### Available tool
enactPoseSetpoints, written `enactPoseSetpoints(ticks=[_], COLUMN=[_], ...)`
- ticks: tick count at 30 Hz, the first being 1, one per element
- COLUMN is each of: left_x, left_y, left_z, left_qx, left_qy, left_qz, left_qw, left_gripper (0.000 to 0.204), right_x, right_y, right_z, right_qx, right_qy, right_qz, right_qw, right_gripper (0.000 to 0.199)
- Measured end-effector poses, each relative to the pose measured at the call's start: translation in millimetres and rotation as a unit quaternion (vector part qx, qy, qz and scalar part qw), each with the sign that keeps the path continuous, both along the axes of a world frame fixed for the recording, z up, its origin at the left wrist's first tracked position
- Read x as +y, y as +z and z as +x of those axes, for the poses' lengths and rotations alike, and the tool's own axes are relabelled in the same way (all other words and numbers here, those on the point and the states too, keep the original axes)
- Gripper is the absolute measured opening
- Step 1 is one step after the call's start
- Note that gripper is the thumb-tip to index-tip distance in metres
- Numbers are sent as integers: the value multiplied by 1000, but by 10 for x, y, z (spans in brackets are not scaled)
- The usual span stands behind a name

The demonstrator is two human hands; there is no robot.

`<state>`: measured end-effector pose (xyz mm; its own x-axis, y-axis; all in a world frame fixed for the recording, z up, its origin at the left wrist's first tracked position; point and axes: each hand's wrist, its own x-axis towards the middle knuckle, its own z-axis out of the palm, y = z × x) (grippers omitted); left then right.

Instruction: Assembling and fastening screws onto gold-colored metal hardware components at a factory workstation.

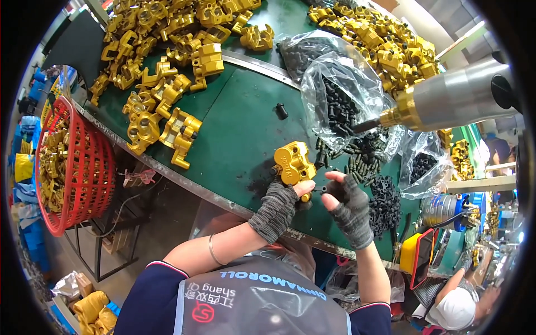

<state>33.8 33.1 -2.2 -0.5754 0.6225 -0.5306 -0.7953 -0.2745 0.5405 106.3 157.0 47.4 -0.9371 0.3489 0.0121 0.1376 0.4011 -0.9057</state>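
Note:
My left hand (277, 206), in a grey fingerless glove, is closed round a gold brake caliper (291, 163) just above the green bench. The thumb lies along the caliper's lower end. Close by on its right, my right hand (352, 209), gloved the same way, has its thumb and fingertips bent around a small black part (324, 190). That part is beside the caliper; whether it touches is too small to tell. To the right of my right hand lies a heap of small black ring-ended parts (385, 207), with black pins (362, 164) behind it.
Gold calipers (162, 84) pile up at the far left. Clear bags (340, 100) of black parts stand at the back, beside a silver power tool (452, 95). A red basket (72, 167) of gold parts flanks the bench (240, 123). Another person (455, 307) is at lower right.

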Motion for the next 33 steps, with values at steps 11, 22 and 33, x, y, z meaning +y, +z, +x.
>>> enactPoseSetpoints(ticks=[11,22,33], left_x=[-13,-23,-423], left_y=[-34,-2,201], left_z=[53,-2,-618], left_qx=[36,-6,536], left_qy=[16,-4,-197], left_qz=[10,27,-254], left_qw=[999,1000,781], left_gripper=[30,27,31], right_x=[-47,-197,1054], right_y=[-315,-253,-115], right_z=[-26,-24,-184], right_qx=[-137,127,-27], right_qy=[-101,-39,-167], right_qz=[-194,226,298], right_qw=[966,965,940], right_gripper=[14,13,26])
